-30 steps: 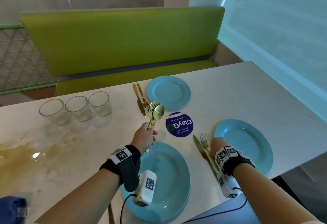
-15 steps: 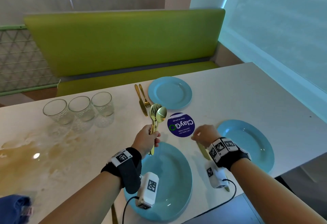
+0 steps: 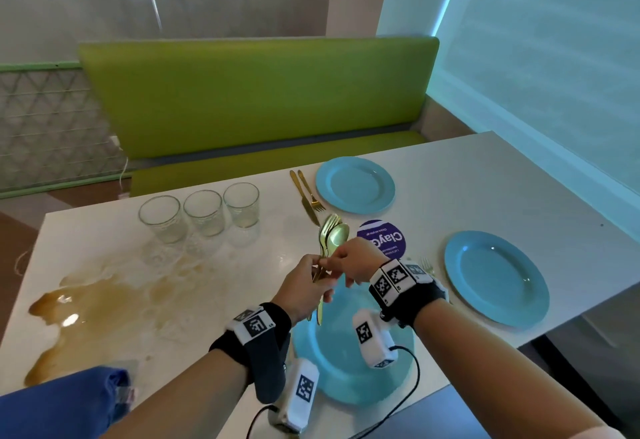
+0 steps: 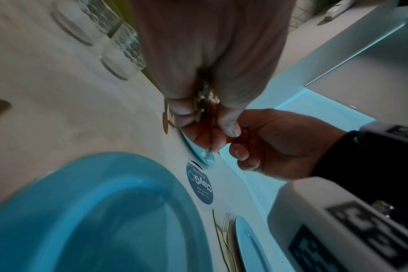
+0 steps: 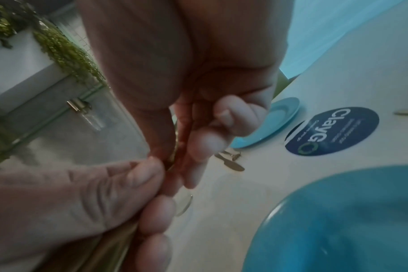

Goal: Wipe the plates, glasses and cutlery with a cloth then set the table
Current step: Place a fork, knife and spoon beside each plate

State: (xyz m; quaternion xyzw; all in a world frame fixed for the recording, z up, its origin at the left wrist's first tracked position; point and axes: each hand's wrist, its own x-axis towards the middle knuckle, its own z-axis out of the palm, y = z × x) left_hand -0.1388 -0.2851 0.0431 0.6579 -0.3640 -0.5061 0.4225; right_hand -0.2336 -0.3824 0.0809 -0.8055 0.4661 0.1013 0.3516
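My left hand (image 3: 306,284) grips a bundle of gold cutlery (image 3: 330,239), spoons and a fork, upright above the near blue plate (image 3: 349,383). My right hand (image 3: 349,262) meets it from the right, and its thumb and fingers pinch a handle in the bundle (image 5: 172,162). In the left wrist view both hands close on the thin handles (image 4: 211,132). A far plate (image 3: 355,185) has a knife and fork (image 3: 306,196) on its left. The right plate (image 3: 497,277) has a fork (image 3: 427,265) beside it, partly hidden by my wrist.
Three glasses (image 3: 204,211) stand in a row at the back left. A brown spill (image 3: 86,300) covers the table's left part. A blue cloth (image 3: 69,400) lies at the near left corner. A round purple sticker (image 3: 381,239) sits mid-table. A green bench (image 3: 256,99) lies beyond.
My right hand left the knife and fork by the right plate and moved left to the bundle, where it now pinches a handle. The left hand kept holding the cutlery.
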